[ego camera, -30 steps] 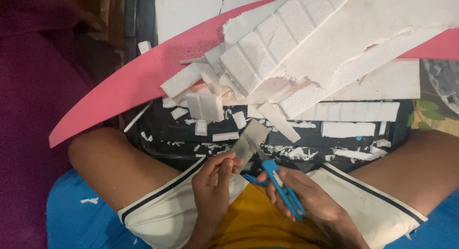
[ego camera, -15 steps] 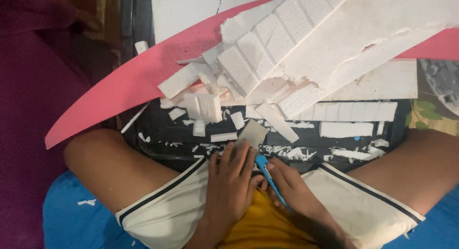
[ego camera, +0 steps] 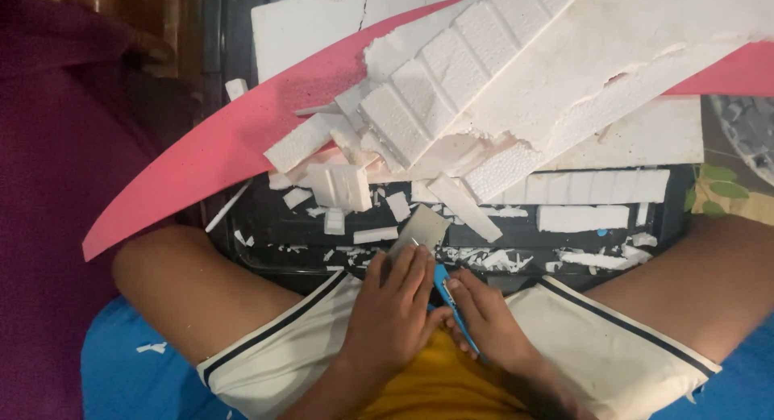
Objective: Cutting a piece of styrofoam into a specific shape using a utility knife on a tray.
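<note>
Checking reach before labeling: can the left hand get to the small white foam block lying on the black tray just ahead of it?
Probably yes. The left hand lies at the near edge of the black tray, and only loose crumbs sit between it and the foam block. But its fingers already press a grey card, so it isn't free.

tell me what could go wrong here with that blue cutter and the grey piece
The left hand pins the small grey piece right beside the blue cutter in the right hand, so a slip could nick the fingers. The cutting also happens over the lap, so the thighs are exposed.
</note>
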